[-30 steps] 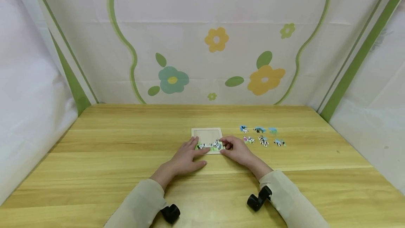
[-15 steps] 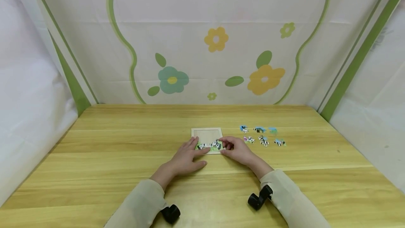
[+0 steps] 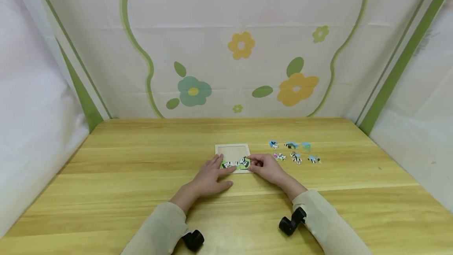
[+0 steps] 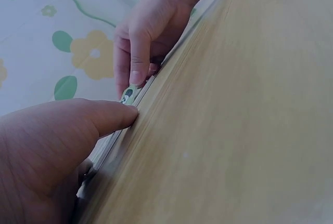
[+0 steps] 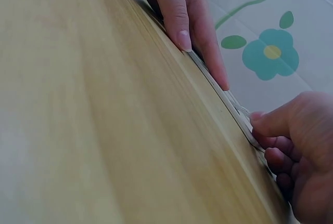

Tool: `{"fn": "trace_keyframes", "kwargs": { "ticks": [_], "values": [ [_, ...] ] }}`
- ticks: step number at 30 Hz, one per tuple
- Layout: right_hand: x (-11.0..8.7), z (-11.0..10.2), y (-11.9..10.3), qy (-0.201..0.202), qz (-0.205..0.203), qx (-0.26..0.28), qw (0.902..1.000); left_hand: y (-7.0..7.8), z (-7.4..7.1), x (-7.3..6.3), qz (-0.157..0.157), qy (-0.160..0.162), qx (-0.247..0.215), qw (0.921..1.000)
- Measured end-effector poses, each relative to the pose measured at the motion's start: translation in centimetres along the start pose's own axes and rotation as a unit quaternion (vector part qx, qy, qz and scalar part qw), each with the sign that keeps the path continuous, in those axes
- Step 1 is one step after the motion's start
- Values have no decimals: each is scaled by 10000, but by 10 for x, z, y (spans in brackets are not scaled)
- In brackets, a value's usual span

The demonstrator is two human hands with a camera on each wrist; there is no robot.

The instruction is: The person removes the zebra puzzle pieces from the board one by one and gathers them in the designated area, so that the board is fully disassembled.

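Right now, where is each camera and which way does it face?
Head: on the head, forward and down at the frame; left hand, right hand and sleeves show.
Left wrist: on that wrist, facing the right hand; both hands show.
Right wrist: on that wrist, facing the left hand; both hands show.
Wrist views share hands, tabletop and backdrop.

Puzzle tray (image 3: 231, 152): pale, square, shallow-rimmed, lying flat on the wooden surface (image 3: 155, 141), upper floor exposed. Lower-left piece (image 3: 227, 164): black, white and green, inside the tray, partly covered by the left grip (image 3: 209, 176), fingers extended over that side. Lower-right piece (image 3: 242, 163): similar colours, at the tray's corner, pinched at its right edge by the right grip (image 3: 266, 167); seating cannot be determined. Loose pieces (image 3: 296, 158): six, irregular, multicoloured, two rows of three, right of the tray.
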State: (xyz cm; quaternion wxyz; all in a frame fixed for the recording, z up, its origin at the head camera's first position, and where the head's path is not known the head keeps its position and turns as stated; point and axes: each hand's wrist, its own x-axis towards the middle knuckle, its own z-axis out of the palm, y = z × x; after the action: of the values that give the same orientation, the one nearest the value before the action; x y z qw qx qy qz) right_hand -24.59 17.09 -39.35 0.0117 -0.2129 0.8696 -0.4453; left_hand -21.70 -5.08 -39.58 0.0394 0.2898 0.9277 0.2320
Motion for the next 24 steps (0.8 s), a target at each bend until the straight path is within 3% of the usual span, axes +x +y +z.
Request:
{"fn": "trace_keyframes", "kwargs": {
  "ticks": [11, 15, 24],
  "values": [
    [1, 0, 8, 13, 192, -287, 9994, -1, 1, -2, 5, -56, -12, 10000],
    [0, -1, 3, -159, 218, -329, 9991, -1, -1, -3, -11, -51, -23, 10000],
    [-6, -4, -20, -915, -166, -855, 9920, 0, -3, -2, -40, -36, -53, 10000]
  ]
}}
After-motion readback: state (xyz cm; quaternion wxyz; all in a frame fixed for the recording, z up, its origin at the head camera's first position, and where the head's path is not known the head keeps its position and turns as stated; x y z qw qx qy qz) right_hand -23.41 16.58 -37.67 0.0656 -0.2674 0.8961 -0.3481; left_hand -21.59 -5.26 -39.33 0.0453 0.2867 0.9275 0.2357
